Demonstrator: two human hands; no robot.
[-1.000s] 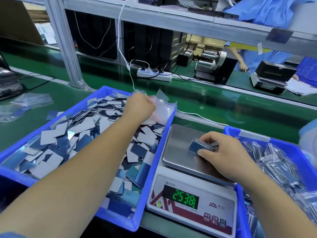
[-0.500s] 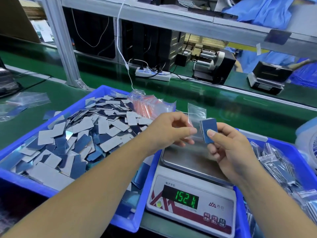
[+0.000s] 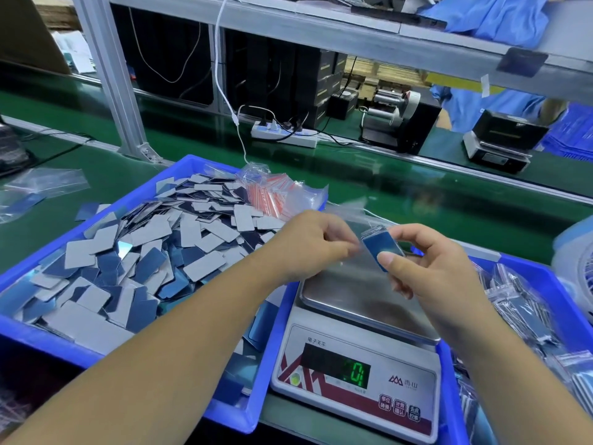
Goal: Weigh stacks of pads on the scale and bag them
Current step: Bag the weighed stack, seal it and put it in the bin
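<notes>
Pads are off the scale now, a small blue stack pinched in the right hand just above the steel pan, and the readout shows 0. The left hand is pinching the edge of a clear bag right beside the stack, I'd guess to hold the mouth open so the stack slides in. Loose pads fill the blue bin on the left; the bagged ones sit in the right bin. A bundle of empty bags lies at the back of the left bin, within easy reach.
</notes>
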